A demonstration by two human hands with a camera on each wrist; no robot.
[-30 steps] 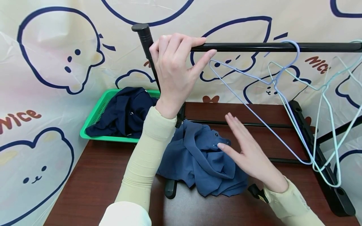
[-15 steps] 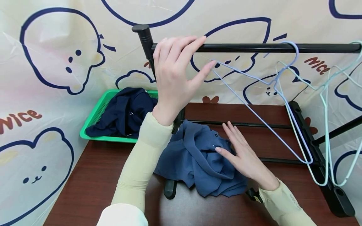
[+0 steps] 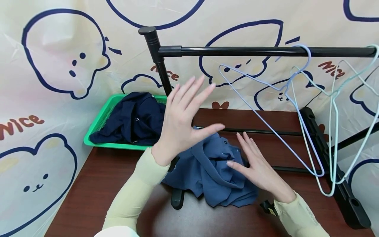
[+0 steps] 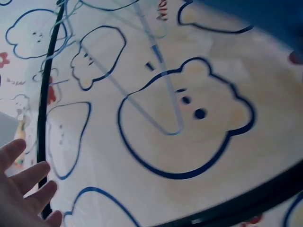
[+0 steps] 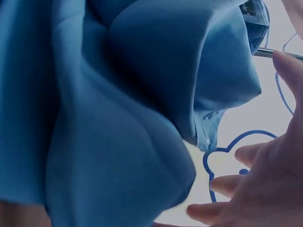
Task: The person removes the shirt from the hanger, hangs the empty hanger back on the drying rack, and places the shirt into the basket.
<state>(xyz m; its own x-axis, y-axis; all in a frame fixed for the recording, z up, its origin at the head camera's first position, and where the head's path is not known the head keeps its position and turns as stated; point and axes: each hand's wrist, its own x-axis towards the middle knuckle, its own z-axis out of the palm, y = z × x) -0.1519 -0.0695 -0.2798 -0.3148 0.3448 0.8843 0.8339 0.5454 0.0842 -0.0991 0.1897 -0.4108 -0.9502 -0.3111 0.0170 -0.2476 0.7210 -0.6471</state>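
A crumpled blue garment (image 3: 207, 171) with small dark buttons lies in a heap on the brown tabletop. My left hand (image 3: 185, 121) is raised over the garment's far left part, fingers spread and nothing in them. To the heap's right is my right hand (image 3: 257, 168), its fingers straight and thumb apart; whether it touches the cloth I cannot tell. In the right wrist view, blue folds (image 5: 128, 118) fill the left side, and fingers (image 5: 227, 184) show at the right with white backdrop between. The left wrist view has spread fingers (image 4: 28, 189) low at the left edge.
A black rack bar (image 3: 237, 51) runs across the back, bearing a lilac hanger (image 3: 267, 125) and pale green hangers (image 3: 334, 131). The rack's black foot (image 3: 340, 184) stands at right. At back left, a green basket (image 3: 100, 121) holds navy clothing (image 3: 130, 118).
My left hand has let go of the rack bar and come down toward the blue garment. My right hand moved slightly left and down beside the cloth. The pale green hangers have swung.
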